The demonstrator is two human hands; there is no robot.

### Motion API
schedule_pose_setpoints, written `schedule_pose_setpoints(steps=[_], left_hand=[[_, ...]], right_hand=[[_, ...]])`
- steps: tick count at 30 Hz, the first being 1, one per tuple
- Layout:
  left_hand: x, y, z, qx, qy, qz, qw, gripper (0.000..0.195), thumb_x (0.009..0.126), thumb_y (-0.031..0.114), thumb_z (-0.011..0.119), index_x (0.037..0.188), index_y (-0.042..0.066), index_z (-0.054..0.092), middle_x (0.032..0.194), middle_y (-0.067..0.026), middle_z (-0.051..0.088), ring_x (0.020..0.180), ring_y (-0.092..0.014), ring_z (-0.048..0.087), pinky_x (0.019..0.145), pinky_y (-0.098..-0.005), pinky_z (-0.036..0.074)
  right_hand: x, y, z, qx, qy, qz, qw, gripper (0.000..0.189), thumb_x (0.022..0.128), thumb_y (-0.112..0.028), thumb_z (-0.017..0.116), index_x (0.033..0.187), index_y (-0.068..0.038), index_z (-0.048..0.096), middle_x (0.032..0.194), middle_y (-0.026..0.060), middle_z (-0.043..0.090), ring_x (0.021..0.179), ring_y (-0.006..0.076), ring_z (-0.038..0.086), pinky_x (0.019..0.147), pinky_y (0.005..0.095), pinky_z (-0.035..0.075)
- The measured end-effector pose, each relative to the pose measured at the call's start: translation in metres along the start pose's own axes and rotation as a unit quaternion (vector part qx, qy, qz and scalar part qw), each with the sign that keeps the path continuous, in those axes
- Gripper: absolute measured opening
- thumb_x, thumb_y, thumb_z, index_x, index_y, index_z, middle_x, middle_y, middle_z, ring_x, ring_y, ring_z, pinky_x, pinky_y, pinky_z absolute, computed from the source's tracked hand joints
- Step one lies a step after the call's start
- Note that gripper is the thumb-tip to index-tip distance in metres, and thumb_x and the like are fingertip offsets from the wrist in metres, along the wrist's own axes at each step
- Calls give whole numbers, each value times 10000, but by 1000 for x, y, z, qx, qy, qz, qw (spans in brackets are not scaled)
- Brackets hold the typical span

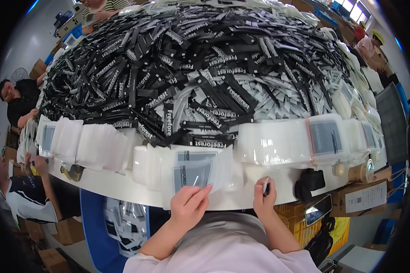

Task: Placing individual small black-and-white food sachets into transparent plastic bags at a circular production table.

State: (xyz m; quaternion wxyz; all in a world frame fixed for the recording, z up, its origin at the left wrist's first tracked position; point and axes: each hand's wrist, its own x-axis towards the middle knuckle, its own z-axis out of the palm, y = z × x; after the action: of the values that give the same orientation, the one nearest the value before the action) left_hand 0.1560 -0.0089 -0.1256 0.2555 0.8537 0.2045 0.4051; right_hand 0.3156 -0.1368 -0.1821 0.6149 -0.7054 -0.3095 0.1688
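Observation:
My left hand (189, 206) pinches the edge of a translucent plastic pouch (222, 170) with thumb and forefinger, over a printed pouch (191, 170) with a grey-blue panel. To the right, my right hand (264, 196) is closed around a small object with a dark part, too covered to name. Stacks of frosted plastic pouches (150, 167) stand at the left of my left hand. A longer row of pouches (273, 143), with an orange band around part of it, lies beyond my right hand. Behind them rises a large heap of black and white stick sachets (208, 92).
A blue bin (92, 232) with filled pouches stands below the white table (123, 186) at left. At right are a black object (309, 184), a lidded cup (362, 172), a smartphone (318, 210) and a yellow crate (340, 235). Several people sit or stand around the table.

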Motion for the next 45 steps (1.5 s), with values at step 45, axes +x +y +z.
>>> schedule_pose_setpoints(steps=[45], left_hand=[[-12,9,-17,-49,-155,-22,986,837,552,217,706,1249,-53,329,1169,-183,408,1002,-319,430,827,-388,331]], right_hand=[[4,-52,24,170,-128,-12,977,277,778,-294,611,818,-54,478,630,23,475,538,103,459,444,244,326]])
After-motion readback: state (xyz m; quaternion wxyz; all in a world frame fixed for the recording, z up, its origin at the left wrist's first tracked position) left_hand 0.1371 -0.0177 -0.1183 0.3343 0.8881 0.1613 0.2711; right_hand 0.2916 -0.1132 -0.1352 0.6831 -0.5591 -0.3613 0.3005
